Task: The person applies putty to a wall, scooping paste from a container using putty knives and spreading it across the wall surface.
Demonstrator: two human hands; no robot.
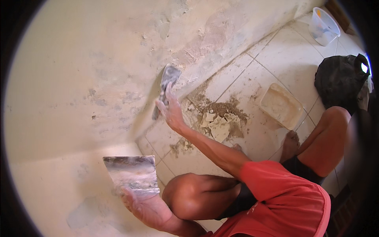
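In my left hand (144, 207), low at the left near my bent knee, is a wide putty knife (132, 170). Its broad blade points up and is smeared with grey and white paste. My right hand (173, 112) reaches out to the wall (79, 71) with its fingers closed around the handle of a narrower putty knife (171, 74). That blade lies against or very close to the wall, just above the floor; contact is hard to tell. Around it, the cream wall shows rough, flaked and grey patches.
Fallen plaster chips (219, 127) and brown debris lie on the tiled floor (272, 59) by the wall. A rectangular tub (299, 103) with pale paste stands near my foot. Farther right are a black bag (335, 79) and a clear plastic bucket (324, 27).
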